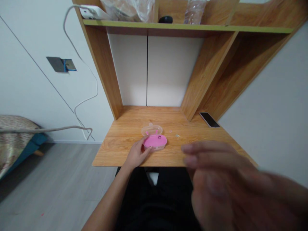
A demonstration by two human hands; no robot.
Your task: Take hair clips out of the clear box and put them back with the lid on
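Observation:
An oval clear plastic case (157,148) sits near the desk's front edge, with a bright pink surface (154,141) inside it. Its see-through lid (151,130) is tilted back on the far side. On the pink part lies a small dark ring (159,137). My left hand (137,153) grips the case's left side, thumb in front and fingers behind. Close to the camera, my right hand (216,179) is raised and blurred, its fingers stretched out and nothing visible in them. Right of the case lie a small pale loop (177,135) and a tiny pinkish one (170,131).
A phone (209,119) lies at the right back of the wooden desk (115,150). Above runs a shelf (149,27) carrying a plastic bag, a dark round object and a clear bottle (194,12). A white cable (96,80) hangs at the left.

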